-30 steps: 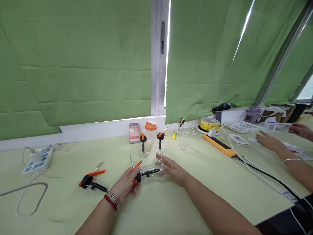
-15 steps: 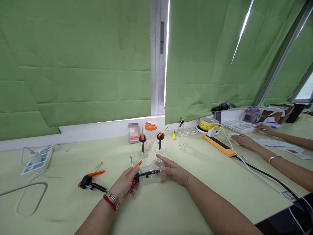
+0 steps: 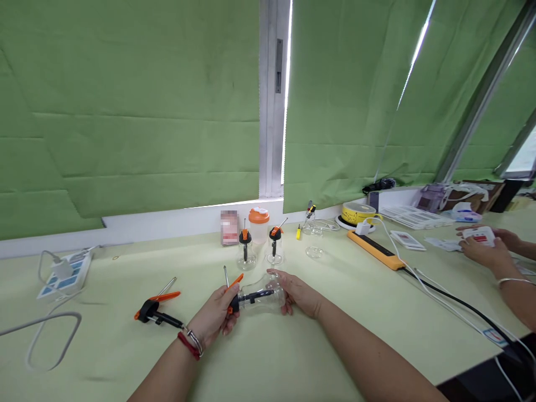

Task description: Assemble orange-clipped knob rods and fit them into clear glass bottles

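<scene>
A clear glass bottle lies sideways between my hands, its neck to the left and a black tube inside it. My left hand is closed round the black pump cap, which has an orange lever and a metal spout. Curled around the bottle's base is my right hand. Another black and orange pump cap lies loose by my left wrist. Behind my hands two glass bottles with such caps stand upright, one on the left and one on the right.
An orange-lidded shaker cup and a pink box stand by the wall. An orange power strip with cables lies to the right, a white power strip to the left. Another person's hands hold a white packet at far right.
My right hand's fingers have wrapped further round and under the bottle's base. The other person's hands have moved right and nearer, and now hold a white packet.
</scene>
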`<move>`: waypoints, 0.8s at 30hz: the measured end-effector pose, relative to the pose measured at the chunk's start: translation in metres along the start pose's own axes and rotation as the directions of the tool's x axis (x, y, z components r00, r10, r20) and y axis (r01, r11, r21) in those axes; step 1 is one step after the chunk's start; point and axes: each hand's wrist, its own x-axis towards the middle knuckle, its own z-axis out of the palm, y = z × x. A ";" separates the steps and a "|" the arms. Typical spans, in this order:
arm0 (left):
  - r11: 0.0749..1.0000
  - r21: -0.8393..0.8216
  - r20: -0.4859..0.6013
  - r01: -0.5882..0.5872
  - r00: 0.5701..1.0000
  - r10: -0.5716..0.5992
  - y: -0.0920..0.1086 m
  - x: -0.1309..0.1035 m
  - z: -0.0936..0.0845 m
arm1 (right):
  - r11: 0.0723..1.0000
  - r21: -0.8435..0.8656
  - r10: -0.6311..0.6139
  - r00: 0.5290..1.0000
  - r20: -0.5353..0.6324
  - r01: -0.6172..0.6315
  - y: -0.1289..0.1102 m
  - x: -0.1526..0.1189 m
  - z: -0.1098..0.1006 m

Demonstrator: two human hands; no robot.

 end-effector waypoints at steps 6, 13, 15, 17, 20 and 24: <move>0.999 -0.025 -0.021 -0.023 1.000 0.023 0.002 0.000 -0.002 | 0.993 0.100 -0.072 0.993 0.098 0.062 -0.003 -0.005 -0.004; 0.999 -0.028 -0.021 0.016 1.000 -0.017 0.001 0.002 -0.002 | 0.994 0.108 -0.017 0.996 0.088 0.008 -0.002 -0.004 -0.004; 0.999 -0.027 -0.030 0.030 0.999 -0.031 0.001 0.002 -0.001 | 0.996 0.092 -0.004 0.997 0.073 -0.003 0.001 -0.003 -0.005; 0.999 -0.029 -0.036 0.035 0.999 -0.036 0.002 0.002 -0.001 | 0.998 0.064 0.009 0.998 0.066 -0.013 0.003 -0.001 -0.006; 0.999 -0.027 -0.035 0.027 0.999 -0.028 0.002 0.002 -0.001 | 1.000 0.014 0.013 0.998 0.068 -0.014 0.003 -0.001 -0.006; 0.999 -0.015 -0.025 0.033 0.999 -0.033 0.001 0.001 -0.001 | 0.997 -0.076 -0.015 0.999 0.041 0.018 0.001 0.000 -0.007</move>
